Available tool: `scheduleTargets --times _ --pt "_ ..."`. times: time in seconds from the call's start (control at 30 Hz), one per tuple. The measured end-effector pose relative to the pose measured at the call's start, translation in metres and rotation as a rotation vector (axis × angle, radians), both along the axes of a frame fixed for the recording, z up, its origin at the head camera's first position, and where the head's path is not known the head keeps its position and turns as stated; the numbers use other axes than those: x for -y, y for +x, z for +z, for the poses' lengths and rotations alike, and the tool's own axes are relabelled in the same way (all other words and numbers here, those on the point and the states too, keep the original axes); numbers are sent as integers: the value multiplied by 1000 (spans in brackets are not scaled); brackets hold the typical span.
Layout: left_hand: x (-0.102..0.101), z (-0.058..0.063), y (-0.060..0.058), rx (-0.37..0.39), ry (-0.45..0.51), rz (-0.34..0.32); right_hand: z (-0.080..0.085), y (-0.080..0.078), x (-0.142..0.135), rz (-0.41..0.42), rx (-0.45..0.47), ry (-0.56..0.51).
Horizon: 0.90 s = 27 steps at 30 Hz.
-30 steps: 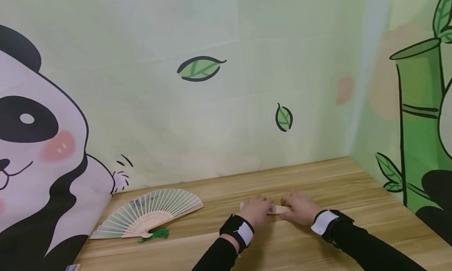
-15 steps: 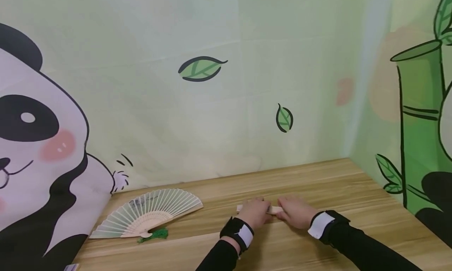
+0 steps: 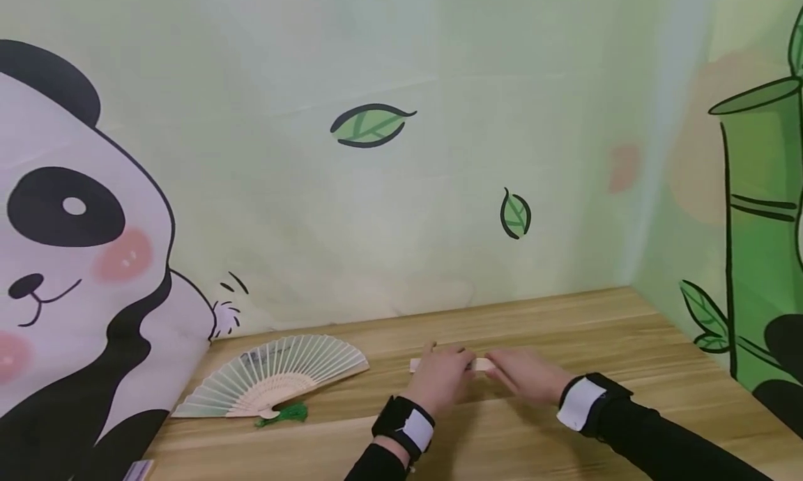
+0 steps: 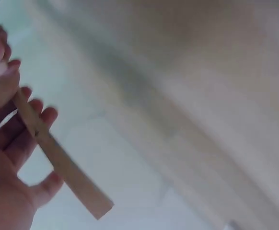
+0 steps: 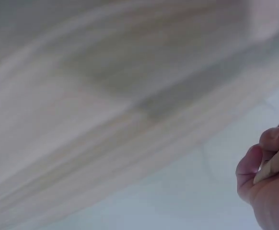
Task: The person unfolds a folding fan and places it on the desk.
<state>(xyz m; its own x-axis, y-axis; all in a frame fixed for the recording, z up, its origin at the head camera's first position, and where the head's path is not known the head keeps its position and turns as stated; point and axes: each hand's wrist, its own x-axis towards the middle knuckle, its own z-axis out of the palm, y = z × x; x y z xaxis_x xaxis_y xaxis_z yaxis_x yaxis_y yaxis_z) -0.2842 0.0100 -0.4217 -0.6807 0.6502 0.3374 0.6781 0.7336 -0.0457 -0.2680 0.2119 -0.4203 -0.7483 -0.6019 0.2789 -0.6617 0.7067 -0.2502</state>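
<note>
Both hands hold a slim folded hand fan (image 3: 482,364) of pale wood, lying crosswise low over the table. My left hand (image 3: 442,378) reaches over its left part from above, and a short end shows past the fingers. In the left wrist view, the fan (image 4: 67,165) runs across the fingers and past the thumb, widening to a blunt tip. My right hand (image 3: 527,375) grips the other end. The right wrist view has a small round rivet on that end of the fan (image 5: 276,163), held between fingers and palm.
An opened pale green folding fan (image 3: 276,385) with a green tassel (image 3: 293,412) lies left on the wood-grain table (image 3: 564,314). A small purplish flat item (image 3: 139,470) shows at the lower left edge. A printed panda backdrop (image 3: 426,251) stands behind the table.
My right fingers, spread around the folded fan's end a second ago, have closed on it. The folded fan has slid slightly left. The head view has turned a little left.
</note>
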Motion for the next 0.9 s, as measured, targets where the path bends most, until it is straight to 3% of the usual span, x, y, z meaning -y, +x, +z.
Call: scheduleTargets --times 0.23,0.47,0.7,0.8,0.9 --pt "27 39 3 -19 95 -7 24 6 31 -57 -108 -89" --pt "52 64 12 -186 243 -20 41 17 65 -166 -115 -234" --pt "52 71 16 -287 380 3 56 22 80 -270 -131 -391" --pt "54 69 15 -306 544 63 62 24 89 -297 -121 -479" --pt "58 65 15 -263 789 119 66 25 104 -291 -85 -553"
